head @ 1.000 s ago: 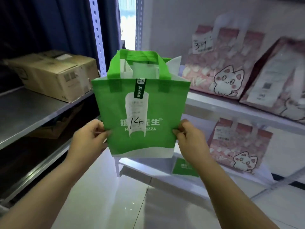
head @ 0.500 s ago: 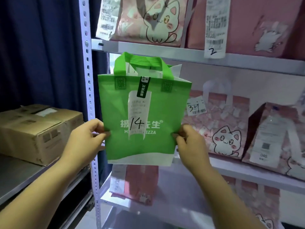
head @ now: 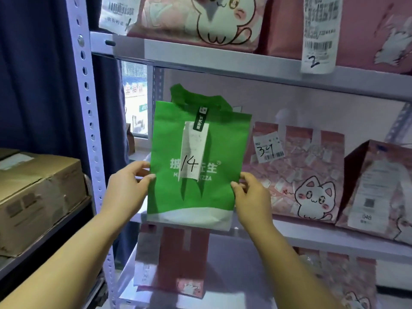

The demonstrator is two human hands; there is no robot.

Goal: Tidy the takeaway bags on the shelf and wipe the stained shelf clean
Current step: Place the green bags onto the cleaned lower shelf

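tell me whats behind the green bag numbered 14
Behind the green bag a window shows at its left, and the middle shelf edge runs behind its base. Anything directly behind it is covered.

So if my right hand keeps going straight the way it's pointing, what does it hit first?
Probably the pink cat bag marked 324, standing just behind the right hand on the middle shelf; depth is hard to judge.

left hand [head: 124,190] pinching, thumb forward | right hand [head: 252,197] pinching (both arms raised, bare)

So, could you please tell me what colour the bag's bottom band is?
White, under the otherwise green bag; the head view shows the band clearly.
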